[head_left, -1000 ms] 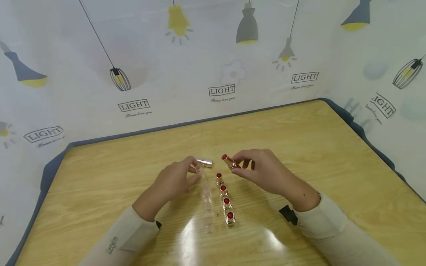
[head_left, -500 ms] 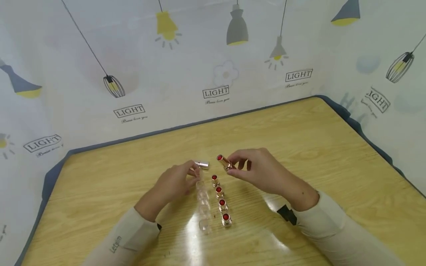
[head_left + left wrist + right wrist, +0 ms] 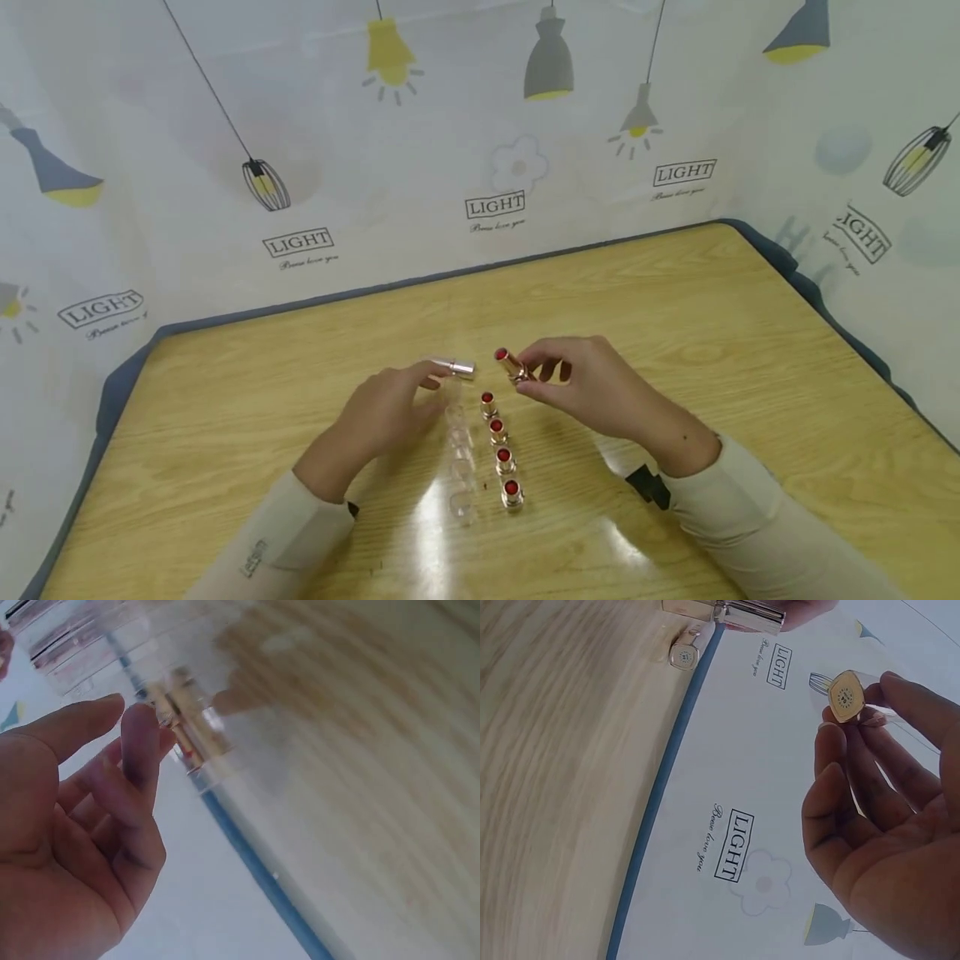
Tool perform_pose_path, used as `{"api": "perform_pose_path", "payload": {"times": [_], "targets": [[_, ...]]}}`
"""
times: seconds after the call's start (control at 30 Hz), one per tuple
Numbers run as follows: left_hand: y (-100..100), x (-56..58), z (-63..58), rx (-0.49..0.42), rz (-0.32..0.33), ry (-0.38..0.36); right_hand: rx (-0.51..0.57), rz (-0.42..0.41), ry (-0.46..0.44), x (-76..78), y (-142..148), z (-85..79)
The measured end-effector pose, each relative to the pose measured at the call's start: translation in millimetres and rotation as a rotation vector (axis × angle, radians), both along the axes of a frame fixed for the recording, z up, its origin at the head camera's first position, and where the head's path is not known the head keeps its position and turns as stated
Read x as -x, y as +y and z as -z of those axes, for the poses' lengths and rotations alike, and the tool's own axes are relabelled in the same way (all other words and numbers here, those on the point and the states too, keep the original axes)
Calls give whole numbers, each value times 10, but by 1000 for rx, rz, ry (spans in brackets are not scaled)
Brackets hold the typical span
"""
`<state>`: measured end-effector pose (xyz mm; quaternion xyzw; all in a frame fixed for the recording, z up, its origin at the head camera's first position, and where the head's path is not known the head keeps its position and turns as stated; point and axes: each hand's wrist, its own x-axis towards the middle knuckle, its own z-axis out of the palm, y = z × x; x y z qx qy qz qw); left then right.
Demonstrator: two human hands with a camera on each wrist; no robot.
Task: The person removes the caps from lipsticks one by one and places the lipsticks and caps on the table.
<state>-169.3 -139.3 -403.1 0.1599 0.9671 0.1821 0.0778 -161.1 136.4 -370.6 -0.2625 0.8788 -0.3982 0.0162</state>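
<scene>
My right hand holds a gold lipstick by its lower part, the red top tilted up and left. Its flat gold base shows in the right wrist view. A row of red-topped lipsticks stands below it, running toward me. To their left runs a row of clear plastic compartments, a see-through holder. My left hand pinches at the far end of this holder, thumb and index close together in the left wrist view. A shiny silver tube lies right by the left index fingertip, its left end hidden.
Everything rests on a wood-grain table with a dark blue edge. Behind and at the right hangs a pale cloth printed with lamps. A black strap sits at the right cuff.
The whole head view has shifted slightly. My left index finger lies straighter beside the silver tube than before. The right hand keeps its grip on the lipstick, nearly still.
</scene>
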Motion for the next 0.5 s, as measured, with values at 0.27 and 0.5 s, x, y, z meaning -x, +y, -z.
{"api": "perform_pose_path", "payload": {"times": [0.27, 0.5], "targets": [[-24, -154, -165, -44, -81, 193, 9, 1, -6, 20, -24, 53], [51, -332, -302, -160, -70, 324, 15, 0, 9, 30, -65, 103]]}}
